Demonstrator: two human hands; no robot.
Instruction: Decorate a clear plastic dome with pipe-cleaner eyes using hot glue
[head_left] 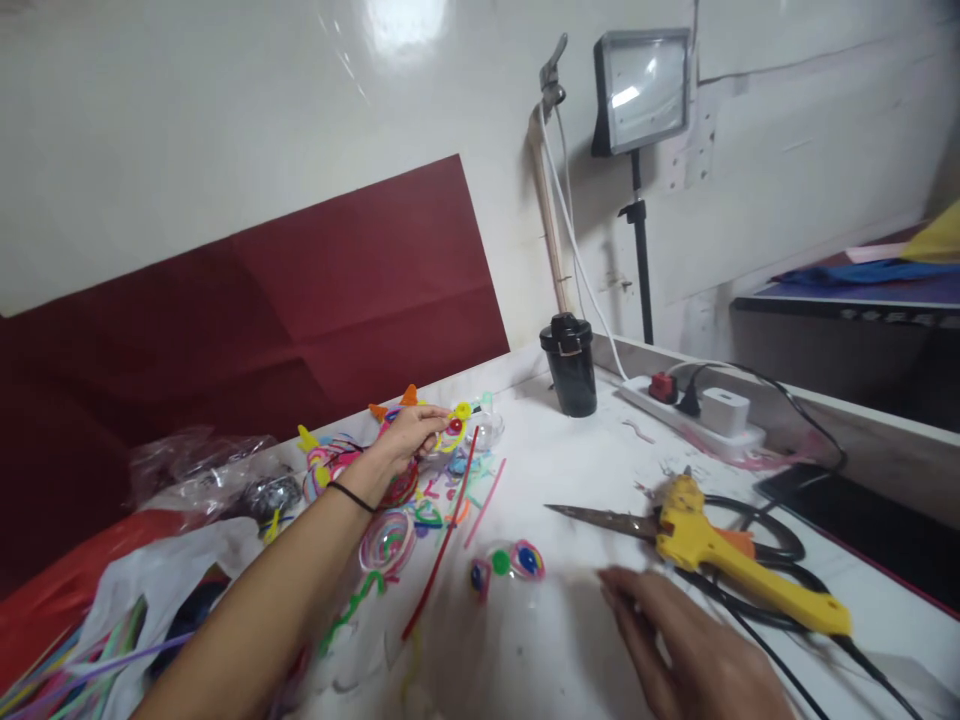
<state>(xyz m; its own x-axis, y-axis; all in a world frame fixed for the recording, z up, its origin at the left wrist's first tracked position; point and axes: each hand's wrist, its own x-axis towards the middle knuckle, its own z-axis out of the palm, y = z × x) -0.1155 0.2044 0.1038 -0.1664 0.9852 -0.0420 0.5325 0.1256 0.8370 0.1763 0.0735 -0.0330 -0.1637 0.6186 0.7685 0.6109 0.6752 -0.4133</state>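
My left hand (pixel 409 440) reaches to the far side of the table. Its fingertips are closed on the edge of a yellow-rimmed piece (pixel 452 433) with a red round spot, beside a clear plastic part. Around it lie bent, colourful craft strips and an orange-tipped piece (pixel 409 395). Closer to me sits a clear piece with blue ovals and a green middle (pixel 501 563), touched by neither hand. My right hand (pixel 682 640), blurred, hovers at the lower right with fingers apart and nothing visible in it, near a yellow glue gun (pixel 757 570).
Scissors (pixel 607 518) lie under the glue gun. Behind them are a power strip (pixel 694 420) with cables, a black cup (pixel 570 368) and a lamp (pixel 643 92) on a stand. A long red strip (pixel 442 540) crosses the table. Plastic bags (pixel 202 550) are at the left.
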